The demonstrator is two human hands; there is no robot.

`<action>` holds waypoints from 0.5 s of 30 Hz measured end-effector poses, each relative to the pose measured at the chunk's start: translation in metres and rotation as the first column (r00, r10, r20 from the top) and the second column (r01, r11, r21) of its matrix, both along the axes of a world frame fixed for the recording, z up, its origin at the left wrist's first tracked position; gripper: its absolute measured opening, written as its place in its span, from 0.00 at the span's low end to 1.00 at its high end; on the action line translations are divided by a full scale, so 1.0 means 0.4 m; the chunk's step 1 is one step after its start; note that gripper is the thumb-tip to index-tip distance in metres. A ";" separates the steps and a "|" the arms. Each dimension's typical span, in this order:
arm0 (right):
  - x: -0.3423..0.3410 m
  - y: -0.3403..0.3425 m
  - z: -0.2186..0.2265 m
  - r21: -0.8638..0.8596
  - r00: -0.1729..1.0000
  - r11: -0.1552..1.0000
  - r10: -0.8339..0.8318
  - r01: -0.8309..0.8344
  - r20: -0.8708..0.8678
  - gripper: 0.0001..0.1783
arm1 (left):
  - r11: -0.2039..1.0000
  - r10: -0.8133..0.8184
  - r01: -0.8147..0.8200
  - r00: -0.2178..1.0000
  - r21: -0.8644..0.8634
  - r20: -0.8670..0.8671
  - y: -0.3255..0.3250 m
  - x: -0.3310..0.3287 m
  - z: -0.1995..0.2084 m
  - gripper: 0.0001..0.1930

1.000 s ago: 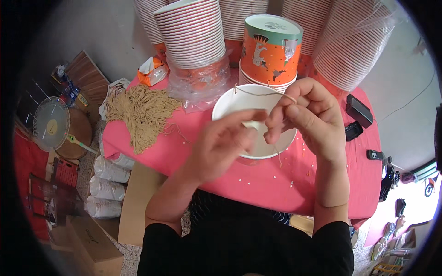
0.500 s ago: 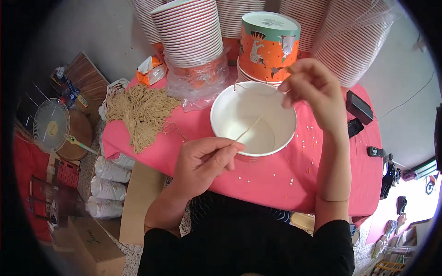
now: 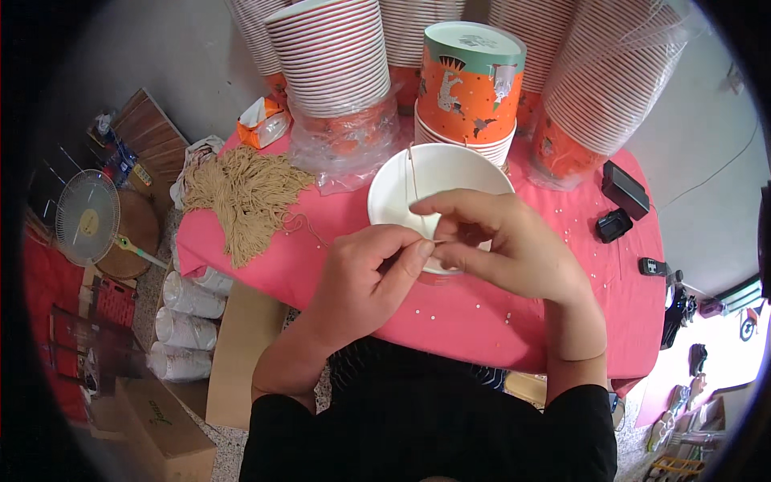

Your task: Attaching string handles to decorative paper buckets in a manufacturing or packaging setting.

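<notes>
A white-lined paper bucket [image 3: 392,181] stands with its mouth up at the table's front middle. A thin tan cord [image 3: 413,173] hangs from a hole at its far rim down inside. Over the near rim, my left hand [image 3: 369,269] pinches the cord between thumb and forefinger. My right hand [image 3: 522,245] meets it from the right, its thumb and curled fingers at the same cord and its forefinger stretched over the bucket's mouth. My fingers partly hide the cord where the hands meet.
Tall stacks of paper buckets [image 3: 329,64] line the back, beside an upturned orange bucket [image 3: 470,92]. Cut cords [image 3: 245,189] lie in a heap on the left of the pink-covered table [image 3: 450,337]. Small white bits are scattered nearby. A black box [image 3: 625,189] sits at right.
My right hand has come down and left from beside the upturned bucket to meet my left hand. My left hand keeps its pinch on the cord.
</notes>
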State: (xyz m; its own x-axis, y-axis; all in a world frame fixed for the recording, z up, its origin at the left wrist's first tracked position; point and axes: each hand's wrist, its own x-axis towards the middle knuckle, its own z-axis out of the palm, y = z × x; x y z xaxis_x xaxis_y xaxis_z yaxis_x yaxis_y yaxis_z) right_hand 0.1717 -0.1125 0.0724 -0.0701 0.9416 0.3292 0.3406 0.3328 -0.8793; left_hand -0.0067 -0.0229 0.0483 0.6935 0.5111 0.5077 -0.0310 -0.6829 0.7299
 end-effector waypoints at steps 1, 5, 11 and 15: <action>0.004 -0.004 0.011 -0.064 0.999 0.998 -0.020 0.022 0.032 0.16 | 1.000 -0.002 0.002 1.000 -0.002 0.000 0.003 0.000 0.000 0.06; 0.025 0.004 0.003 0.224 0.956 0.973 -0.123 0.063 0.265 0.04 | 1.000 -0.023 0.023 1.000 0.012 -0.015 0.010 0.000 -0.006 0.05; 0.088 -0.007 0.045 0.098 0.919 0.976 -0.216 0.195 0.330 0.03 | 0.943 -0.050 0.022 0.996 0.332 0.074 -0.020 0.006 -0.039 0.08; 0.119 0.003 0.010 0.123 0.932 0.984 -0.164 0.131 0.323 0.05 | 0.910 -0.014 0.040 0.998 0.413 -0.067 -0.042 0.012 -0.064 0.11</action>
